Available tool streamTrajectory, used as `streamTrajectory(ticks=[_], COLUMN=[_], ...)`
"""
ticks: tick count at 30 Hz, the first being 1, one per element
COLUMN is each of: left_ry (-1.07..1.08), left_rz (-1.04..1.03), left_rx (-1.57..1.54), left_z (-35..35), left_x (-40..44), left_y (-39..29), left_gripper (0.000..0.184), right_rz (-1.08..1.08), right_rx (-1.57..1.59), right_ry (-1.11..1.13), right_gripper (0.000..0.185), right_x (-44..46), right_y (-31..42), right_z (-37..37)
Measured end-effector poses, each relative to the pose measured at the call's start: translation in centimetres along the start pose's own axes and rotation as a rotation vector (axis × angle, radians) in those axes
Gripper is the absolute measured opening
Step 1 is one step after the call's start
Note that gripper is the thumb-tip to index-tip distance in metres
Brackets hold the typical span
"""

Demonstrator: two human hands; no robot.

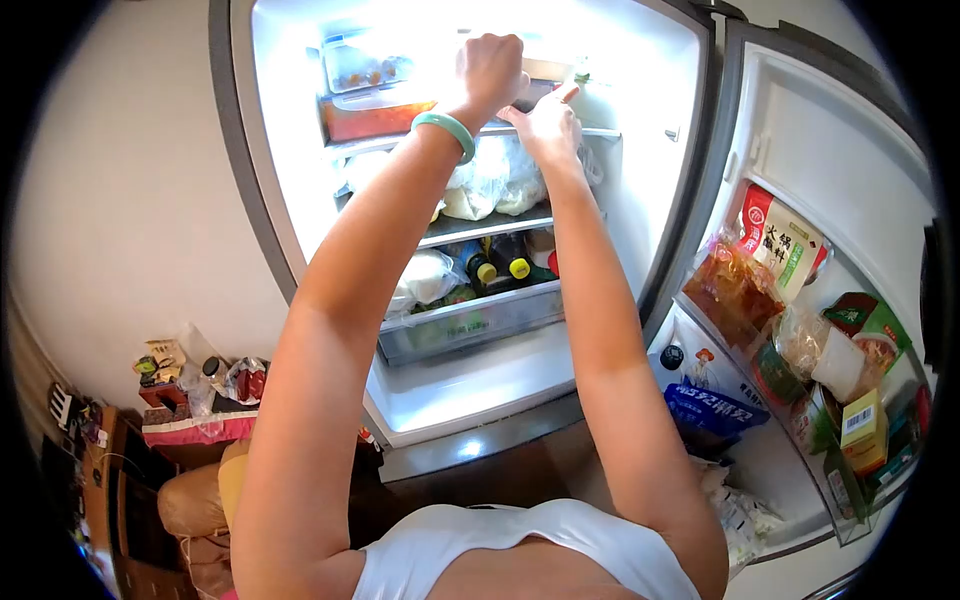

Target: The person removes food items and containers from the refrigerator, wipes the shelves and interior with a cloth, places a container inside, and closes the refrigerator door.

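My left hand, with a pale green bangle at the wrist, reaches into the bright top shelf of the fridge. Its fingers are curled, and what they hold, if anything, is hidden. Just below and to the right is my right hand, its thumb and a finger spread apart in front of a dark container on the same shelf. Whether it touches the container is unclear. Left of my hands, a clear box with round items rests on a container with orange-red contents.
Below are bagged white food, bottles with yellow caps and a clear drawer. The fridge door stands open at right, its racks full of packets and a yellow box. Cluttered furniture stands at lower left.
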State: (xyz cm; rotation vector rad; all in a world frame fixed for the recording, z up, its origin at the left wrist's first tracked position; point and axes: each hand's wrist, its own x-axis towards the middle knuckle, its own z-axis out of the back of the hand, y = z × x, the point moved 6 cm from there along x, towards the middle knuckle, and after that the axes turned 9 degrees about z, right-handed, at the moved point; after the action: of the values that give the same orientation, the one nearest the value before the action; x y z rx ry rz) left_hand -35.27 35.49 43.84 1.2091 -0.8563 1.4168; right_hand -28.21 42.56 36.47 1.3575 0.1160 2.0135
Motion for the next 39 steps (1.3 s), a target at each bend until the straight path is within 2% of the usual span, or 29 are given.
streamTrajectory(ticks=[3, 5, 6, 7, 9, 12, 13, 14, 15, 16, 17, 18, 19, 21, 23, 25, 26, 27, 28, 30, 31, 33, 34, 36, 37, 39], left_ry=[0.041, 0.074, 0.025, -0.023, -0.09, -0.185, -0.177, -0.064, -0.279, -0.32, -0.363, -0.242, -0.258, -0.197, -0.08, 0.144, 0.313, 0.474, 0.591, 0.771, 0.8, 0.776, 0.783, 0.69, 0.692, 0.667], left_rz=[0.021, 0.094, 0.108, 0.12, 0.061, 0.188, 0.206, 0.349, 0.168, 0.169, 0.188, 0.153, 0.246, 0.382, 0.348, 0.162, 0.175, 0.184, 0.209, 0.213, 0.176, 0.063, 0.044, -0.1, -0.114, -0.143], left_rx=[0.007, -0.023, -0.032, -0.043, -0.193, -0.382, -0.45, -0.551, -0.489, -0.398, -0.892, -1.061, -0.962, -1.036, -1.304, -1.274, -1.357, -1.422, -1.45, -1.478, -1.478, -1.484, -1.491, -1.424, -1.426, -1.37], left_z=[-0.2, -0.2, 0.2, 0.6, 1.2, 2.5, 3.5, 6.5, 7.7, 9.7, 10.2, 10.4, 11.9, 13.7, 13.4, 12.1, 11.3, 11.0, 10.9, 11.1, 11.8, 13.2, 13.7, 14.9, 15.5, 16.9], left_x=[-0.1, -0.2, -0.4, -0.5, -0.5, -1.6, -2.1, -3.2, -4.8, -6.5, -9.5, -13.2, -15.7, -21.2, -27.3, -33.0, -35.9, -38.6, -41.0, -44.4, -45.3, -45.1, -45.2, -44.8, -44.6, -44.2], left_y=[-0.1, 0.5, 0.6, 0.8, 1.5, 2.7, 3.0, 1.9, 2.9, 2.1, 1.9, -0.6, -1.7, -4.3, -6.9, -10.3, -12.6, -14.4, -15.5, -17.3, -17.8, -18.7, -19.3, -20.3, -20.8, -22.2], left_gripper=[0.017, 0.03, 0.036, 0.043, 0.039, 0.041, 0.04, 0.038, 0.036, 0.032, 0.031, 0.041, 0.039, 0.031, 0.033, 0.039, 0.038, 0.038, 0.037, 0.032, 0.031, 0.029, 0.029, 0.027, 0.027, 0.025], right_rz=[-0.035, 0.128, 0.134, 0.285, 0.335, 0.406, 0.429, 0.496, 0.552, 0.595, 0.614, 0.451, 0.339, 0.023, -0.232, -0.522, -0.715, -0.983, -1.192, -1.44, -1.464, -1.652, -1.666, -1.742, -1.748, -1.659], right_rx=[0.042, 0.141, 0.257, 0.239, 0.138, 0.409, 0.472, 0.446, 0.417, 0.355, 0.283, 0.237, 0.211, 0.142, 0.083, -0.075, -0.176, -0.404, -0.44, -0.424, -0.422, -0.492, -0.481, -0.687, -0.677, -0.605], right_ry=[0.025, -0.241, -0.309, -0.557, -0.677, -0.536, -0.452, -0.384, -0.315, -0.192, -0.064, 0.034, 0.117, 0.38, 0.497, 0.701, 0.635, 0.654, 0.631, 1.011, 0.999, 0.748, 0.734, 0.467, 0.457, 0.612], right_gripper=[0.113, 0.107, 0.093, 0.074, 0.058, 0.042, 0.038, 0.037, 0.036, 0.034, 0.033, 0.03, 0.028, 0.023, 0.019, 0.016, 0.015, 0.017, 0.022, 0.025, 0.025, 0.032, 0.032, 0.037, 0.037, 0.038], right_x=[-0.6, -1.2, -2.5, -4.2, -9.6, -18.1, -21.6, -25.2, -28.9, -33.3, -37.7, -43.7, -47.7, -56.3, -64.4, -72.9, -78.0, -81.1, -85.4, -93.0, -95.6, -99.9, -103.0, -105.8, -106.3, -102.7], right_y=[-0.5, -0.5, -0.4, -0.3, 1.1, 1.4, 1.1, 1.1, 0.7, -0.5, -2.2, -4.5, -5.6, -7.6, -8.8, -10.0, -10.1, -9.6, -9.3, -7.6, -6.8, -5.2, -5.6, -6.7, -7.1, -7.9], right_z=[0.2, 0.9, 1.9, 2.5, 5.2, 4.9, 4.2, 3.8, 3.2, 2.0, 1.0, 1.4, 1.8, 3.3, 6.3, 9.1, 11.3, 14.2, 15.8, 18.9, 20.0, 22.4, 22.8, 25.5, 26.4, 28.6])
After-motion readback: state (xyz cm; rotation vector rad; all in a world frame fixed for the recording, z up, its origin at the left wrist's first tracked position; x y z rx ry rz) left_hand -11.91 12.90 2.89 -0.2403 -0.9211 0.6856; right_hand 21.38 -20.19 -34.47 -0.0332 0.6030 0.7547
